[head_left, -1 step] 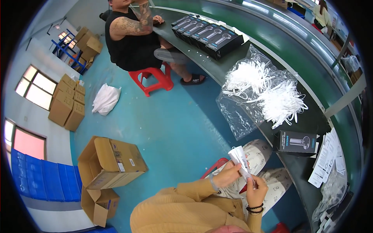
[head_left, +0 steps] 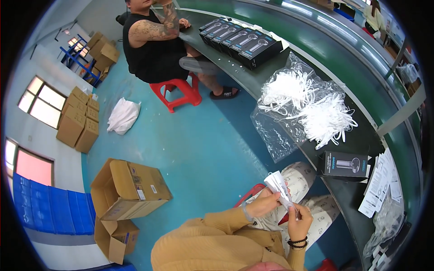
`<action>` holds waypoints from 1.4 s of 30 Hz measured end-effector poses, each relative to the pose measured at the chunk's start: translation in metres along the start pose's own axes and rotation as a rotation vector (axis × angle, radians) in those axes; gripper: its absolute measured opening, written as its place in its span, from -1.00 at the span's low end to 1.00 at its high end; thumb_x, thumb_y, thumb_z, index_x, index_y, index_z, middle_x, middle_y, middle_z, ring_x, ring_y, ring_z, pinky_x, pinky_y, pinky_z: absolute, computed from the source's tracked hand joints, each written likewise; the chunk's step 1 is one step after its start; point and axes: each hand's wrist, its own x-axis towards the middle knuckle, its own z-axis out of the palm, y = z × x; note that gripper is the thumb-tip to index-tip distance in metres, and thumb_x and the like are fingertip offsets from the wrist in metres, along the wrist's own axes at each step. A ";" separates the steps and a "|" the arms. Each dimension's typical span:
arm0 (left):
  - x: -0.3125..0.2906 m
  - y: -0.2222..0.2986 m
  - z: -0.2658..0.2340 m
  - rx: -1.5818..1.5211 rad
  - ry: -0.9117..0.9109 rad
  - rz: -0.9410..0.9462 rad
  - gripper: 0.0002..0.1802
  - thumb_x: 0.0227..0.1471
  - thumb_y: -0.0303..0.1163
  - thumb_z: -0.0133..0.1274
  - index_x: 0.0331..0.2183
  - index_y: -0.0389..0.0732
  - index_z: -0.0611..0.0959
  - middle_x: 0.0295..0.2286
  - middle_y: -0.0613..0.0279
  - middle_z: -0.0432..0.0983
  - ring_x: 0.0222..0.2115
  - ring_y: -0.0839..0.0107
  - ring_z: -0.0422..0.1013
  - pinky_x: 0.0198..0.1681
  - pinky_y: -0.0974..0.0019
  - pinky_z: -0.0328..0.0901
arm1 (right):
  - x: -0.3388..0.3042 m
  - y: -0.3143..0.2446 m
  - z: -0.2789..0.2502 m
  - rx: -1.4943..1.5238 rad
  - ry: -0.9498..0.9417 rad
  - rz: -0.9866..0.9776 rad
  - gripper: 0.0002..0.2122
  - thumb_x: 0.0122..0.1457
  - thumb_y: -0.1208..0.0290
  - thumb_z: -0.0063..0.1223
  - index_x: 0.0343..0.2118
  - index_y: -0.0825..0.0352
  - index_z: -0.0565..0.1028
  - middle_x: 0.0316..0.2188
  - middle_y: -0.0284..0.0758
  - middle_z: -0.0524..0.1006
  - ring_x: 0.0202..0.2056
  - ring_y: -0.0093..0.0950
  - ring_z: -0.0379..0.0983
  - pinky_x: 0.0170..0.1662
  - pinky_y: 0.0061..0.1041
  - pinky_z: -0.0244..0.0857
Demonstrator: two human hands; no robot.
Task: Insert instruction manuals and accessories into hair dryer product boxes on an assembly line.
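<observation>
Over my lap, a folded white paper leaflet (head_left: pixel 277 186) with dark print is held between my two hands. My left hand (head_left: pixel 263 204) grips its lower left side, with the fingers closed on it. At its lower end, my right hand (head_left: pixel 299 223) pinches the paper with thumb and fingers. A black box with a pictured handheld device (head_left: pixel 345 164) lies on the dark bench (head_left: pixel 337 183) to the right of my hands. Beyond it, a heap of white cord loops (head_left: pixel 325 118) rests on a clear plastic bag (head_left: pixel 275 140).
Printed sheets (head_left: pixel 378 187) and crumpled clear plastic (head_left: pixel 384 228) lie at the bench's right. Several black boxes (head_left: pixel 244 41) stand in a row at the far end, near a seated person (head_left: pixel 149 43) on a red stool (head_left: pixel 174 92). Open cartons (head_left: pixel 144 185) sit on the floor at left.
The leaflet has tilted very slightly to the left in my hands, and my right hand has shifted a touch. Everything else looks the same.
</observation>
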 end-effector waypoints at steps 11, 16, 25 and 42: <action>0.000 -0.019 0.032 0.315 0.078 -0.001 -0.90 0.10 -0.46 0.03 -0.31 -0.23 0.47 -0.34 0.20 0.47 -0.23 0.43 0.39 -0.12 0.30 0.29 | -0.017 0.001 -0.027 -0.023 0.065 -0.062 -0.89 -0.09 0.57 0.19 -0.46 0.42 0.52 -0.50 -0.23 0.50 -0.44 -0.32 0.35 -0.38 -0.43 0.23; -0.008 -0.020 0.034 0.504 0.105 -0.043 -0.87 0.05 -0.47 0.08 -0.30 -0.25 0.54 -0.35 0.21 0.52 -0.29 0.48 0.42 -0.16 0.35 0.32 | -0.028 0.012 -0.035 0.034 0.045 -0.061 -0.92 -0.09 0.58 0.21 -0.54 0.42 0.52 -0.56 -0.23 0.50 -0.45 -0.31 0.36 -0.37 -0.43 0.24; -0.001 0.036 0.089 0.953 -0.137 -0.339 -0.52 -0.13 -0.47 0.26 -0.12 -0.36 0.51 -0.24 0.16 0.54 -0.19 0.43 0.46 -0.17 0.38 0.35 | -0.031 0.017 -0.100 0.057 0.156 -0.191 -0.95 -0.11 0.60 0.23 -0.55 0.37 0.57 -0.57 -0.25 0.55 -0.53 -0.37 0.40 -0.43 -0.47 0.24; 0.153 0.015 0.176 2.205 -0.450 0.652 -0.01 -0.28 -0.19 0.33 0.16 -0.23 0.24 -0.22 -0.04 0.48 -0.19 0.04 0.41 -0.15 0.16 0.31 | -0.059 0.041 -0.211 -0.224 0.637 -0.165 -0.93 -0.04 0.58 0.24 -0.47 0.40 0.56 -0.54 -0.28 0.55 -0.57 -0.48 0.46 -0.57 -0.63 0.29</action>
